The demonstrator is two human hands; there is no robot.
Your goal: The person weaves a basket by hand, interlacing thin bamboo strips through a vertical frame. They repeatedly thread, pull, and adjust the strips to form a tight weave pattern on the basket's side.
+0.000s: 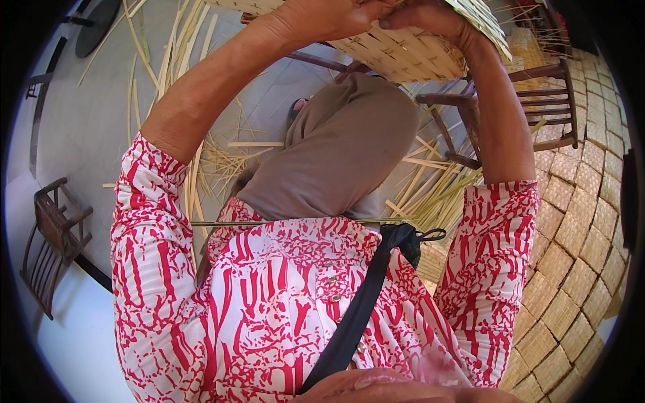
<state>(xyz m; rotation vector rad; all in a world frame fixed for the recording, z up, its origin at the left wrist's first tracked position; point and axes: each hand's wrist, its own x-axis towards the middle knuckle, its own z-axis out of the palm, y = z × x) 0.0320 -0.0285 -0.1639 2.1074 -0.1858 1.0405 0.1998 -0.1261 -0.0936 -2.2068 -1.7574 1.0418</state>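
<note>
At the top edge of the head view, my left hand (347, 19) and my right hand (436, 21) meet at a woven basket (403, 55) of pale flat strips, probably bamboo. Both hands have bent fingers closed at its upper part, and my right thumb points towards my left fingers. The frame's edge cuts off some fingertips and the far part of the basket. A fan of pale green strips (484, 27) lies across the outer side of my right wrist. The near basket wall hangs just beyond my bent knee (388, 111).
Loose strips (171, 55) are strewn over the grey floor (101, 116). More long strips (443, 196) lie to my right, beside a wooden chair (546, 106). Stacked woven pieces (574, 216) fill the far right. Another small chair (58, 231) stands at left.
</note>
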